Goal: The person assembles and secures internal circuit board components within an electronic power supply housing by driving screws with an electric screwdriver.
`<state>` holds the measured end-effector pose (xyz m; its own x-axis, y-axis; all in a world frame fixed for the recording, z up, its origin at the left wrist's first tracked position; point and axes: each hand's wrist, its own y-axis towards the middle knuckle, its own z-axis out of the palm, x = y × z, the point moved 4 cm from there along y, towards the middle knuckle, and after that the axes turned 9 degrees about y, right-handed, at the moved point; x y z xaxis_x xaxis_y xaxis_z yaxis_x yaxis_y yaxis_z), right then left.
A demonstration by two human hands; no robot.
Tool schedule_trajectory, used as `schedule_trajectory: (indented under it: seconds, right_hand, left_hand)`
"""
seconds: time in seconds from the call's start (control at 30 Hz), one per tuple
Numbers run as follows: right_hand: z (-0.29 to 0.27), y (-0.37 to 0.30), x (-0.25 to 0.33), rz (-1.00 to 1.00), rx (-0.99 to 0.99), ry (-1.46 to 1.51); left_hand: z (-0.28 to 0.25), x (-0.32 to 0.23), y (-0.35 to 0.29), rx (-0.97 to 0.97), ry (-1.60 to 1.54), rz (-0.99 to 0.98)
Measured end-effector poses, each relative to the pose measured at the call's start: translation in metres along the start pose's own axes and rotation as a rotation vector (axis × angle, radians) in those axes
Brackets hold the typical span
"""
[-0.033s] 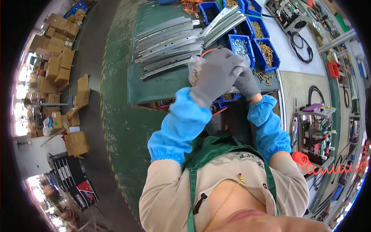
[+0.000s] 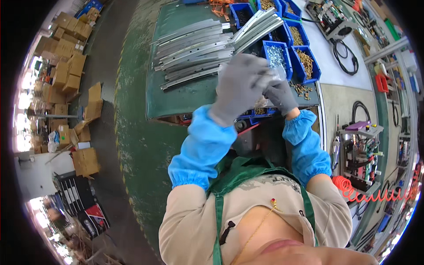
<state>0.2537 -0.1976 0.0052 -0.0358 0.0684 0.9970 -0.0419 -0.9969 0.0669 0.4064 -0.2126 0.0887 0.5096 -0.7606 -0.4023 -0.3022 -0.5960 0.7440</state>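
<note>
My left hand (image 2: 243, 86), in a grey glove, is over the near edge of the green workbench and slightly blurred. Its fingers are closed on a clear plastic bag (image 2: 279, 73), most of which the glove hides. To its right, my gloved right hand (image 2: 282, 95) pinches the same bag, its fingertips close to the left ones. Beneath the hands, part of the bag seems to hang down with small contents I cannot make out. Both forearms wear light blue sleeve covers.
Long metal strips (image 2: 194, 53) lie stacked on the workbench (image 2: 165, 104) beyond my left hand. Blue bins (image 2: 304, 64) of screws and small hardware stand at the far right, with loose brass-coloured screws (image 2: 301, 89) in front. A coiled red hose (image 2: 346, 185) hangs at the right.
My left hand has shifted slightly left and turned. The filled part of the bag that showed left of it is now hidden, and something small shows below the hands. My right hand barely moved.
</note>
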Motion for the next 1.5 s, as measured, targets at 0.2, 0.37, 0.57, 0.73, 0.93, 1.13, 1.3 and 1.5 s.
schedule_trajectory:
  seconds: [0.2, 0.37, 0.57, 0.73, 0.93, 1.13, 1.3, 1.5]
  right_hand:
    - [0.001, 0.006, -0.011, 0.023, 0.076, 0.009]
    - [-0.001, 0.006, -0.037, 0.18, 0.087, 0.107]
    - [0.008, -0.068, -0.029, -0.273, 0.442, 0.0]
    - [0.007, -0.103, -0.079, 0.332, 0.405, 0.313]
    - [0.026, -0.174, -0.238, 0.792, 0.5, -0.104]
    - [0.002, -0.175, -0.38, 0.942, 0.234, -0.269]
    - [-0.022, -0.139, -0.442, 0.632, 0.199, -0.327]
    - [-0.058, -0.118, -0.536, 0.489, 0.326, -0.759]
  left_hand:
    - [-0.018, 0.092, -0.067, 0.285, -0.327, -0.67]
    - [0.025, 0.106, -0.079, 0.146, -0.148, -0.599]
    - [-0.039, 0.051, -0.16, 0.025, -0.781, -0.993]
    - [-0.039, 0.026, -0.237, 0.175, -0.777, -1.157]
    - [0.051, 0.054, -0.406, 0.017, -0.65, -1.55]
    - [0.172, 0.109, -0.517, -0.125, -0.734, -1.837]
    - [0.242, 0.173, -0.524, -0.022, -0.747, -1.774]
    - [0.259, 0.197, -0.526, -0.024, -0.867, -1.818]
